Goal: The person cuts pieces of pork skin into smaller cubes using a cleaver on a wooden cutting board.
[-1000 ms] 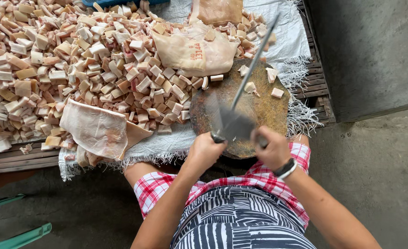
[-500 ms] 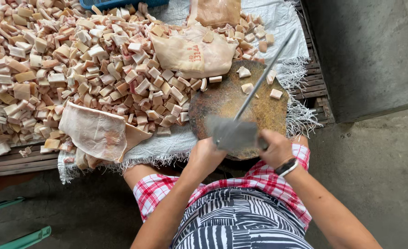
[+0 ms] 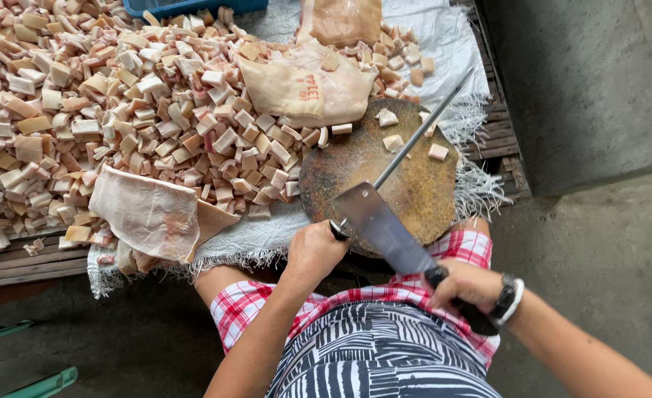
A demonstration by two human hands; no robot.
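Note:
My left hand (image 3: 316,252) grips the handle of a long honing steel (image 3: 414,135) whose rod slants up and to the right over a round wooden chopping block (image 3: 414,193). My right hand (image 3: 466,286), with a watch on its wrist, holds a cleaver (image 3: 385,228) by its dark handle. The blade lies flat against the lower end of the steel, near my left hand. A few pale meat cubes (image 3: 389,118) rest on the block's far side.
A large heap of cubed fatty pork (image 3: 119,110) covers a white woven sheet (image 3: 444,37) on wooden slats. Two uncut slabs of pork skin lie there, one near (image 3: 149,214), one far (image 3: 307,85). A blue crate (image 3: 186,6) stands behind. Grey concrete (image 3: 599,88) is right.
The cleaver has slid down the steel toward me, and my right hand has drawn back to the lower right. My left hand and the steel stay almost still.

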